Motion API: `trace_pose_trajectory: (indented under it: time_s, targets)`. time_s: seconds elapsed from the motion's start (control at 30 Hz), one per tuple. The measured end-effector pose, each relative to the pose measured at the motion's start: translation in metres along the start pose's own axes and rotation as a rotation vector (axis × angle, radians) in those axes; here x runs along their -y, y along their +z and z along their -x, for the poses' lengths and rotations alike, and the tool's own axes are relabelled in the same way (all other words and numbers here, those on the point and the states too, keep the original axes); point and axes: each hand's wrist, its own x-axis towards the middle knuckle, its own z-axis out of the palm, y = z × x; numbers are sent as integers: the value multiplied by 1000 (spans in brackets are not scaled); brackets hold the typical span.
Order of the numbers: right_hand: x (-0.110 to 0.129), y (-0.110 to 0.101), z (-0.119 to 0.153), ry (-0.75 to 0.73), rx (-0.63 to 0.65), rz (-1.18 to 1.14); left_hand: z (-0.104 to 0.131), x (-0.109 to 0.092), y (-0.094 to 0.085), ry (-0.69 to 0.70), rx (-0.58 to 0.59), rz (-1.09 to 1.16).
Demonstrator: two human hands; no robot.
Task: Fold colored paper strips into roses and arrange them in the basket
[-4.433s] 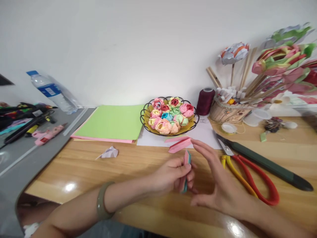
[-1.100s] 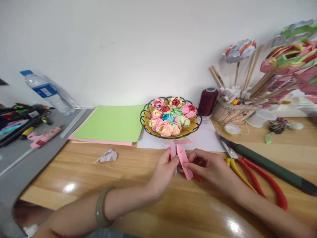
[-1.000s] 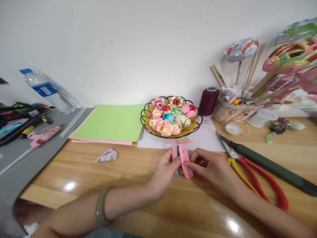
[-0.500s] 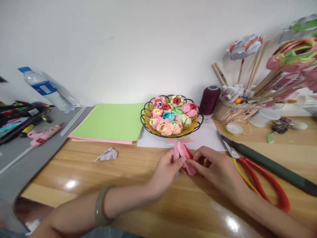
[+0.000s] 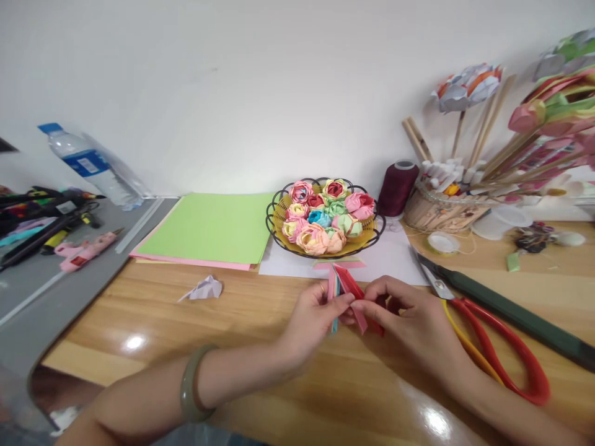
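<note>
Several folded paper strips [image 5: 352, 286] in pink, red and blue stand upright between my two hands, in front of the flower basket. My left hand [image 5: 320, 313] is closed on them from the left, its thumb pressing near their lower middle. From the right, my right hand [image 5: 395, 306] pinches the red and pink folds with thumb and index finger, the thumb tips almost meeting. The fingers behind the paper are partly hidden. Just beyond the strips, another pink and green folded strip [image 5: 341, 264] lies on white paper [image 5: 288, 265].
A yellow basket [image 5: 279, 226] holds several paper flowers. Green paper sheets [image 5: 209, 226] and a crumpled paper piece [image 5: 204, 288] lie left. Right are scissors [image 5: 502, 337], a dark green long-handled tool [image 5: 515, 306], a thread spool [image 5: 396, 189] and a stick holder [image 5: 441, 214]. A glue gun [image 5: 86, 251] lies far left.
The folded strips have turned and spread slightly, so more of the red one shows. Both hands keep nearly the same place. The view has shifted a little.
</note>
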Motion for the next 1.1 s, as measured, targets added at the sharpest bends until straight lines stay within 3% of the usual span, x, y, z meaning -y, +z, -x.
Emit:
trace_pose_trajectory:
  time_s: [0.4, 0.53, 0.63, 0.73, 0.87, 1.1]
  targets:
    - [1, 0, 1, -384, 28, 174, -1, 2, -3, -29, -51, 39]
    - [0, -7, -3, -362, 77, 167, 0, 1, -2, -33, -62, 44]
    - [-8, -19, -16, -307, -26, 216, 0, 0, -1, -34, -99, 47]
    - [-21, -27, -33, -335, -112, 463, 0, 1, 0, -43, -130, 36]
    - [-28, -21, -47, -382, -64, 830, 0, 1, 0, -43, -146, 15]
    - [-19, -16, -41, -376, -24, 934, 0, 1, 0, -26, -141, 12]
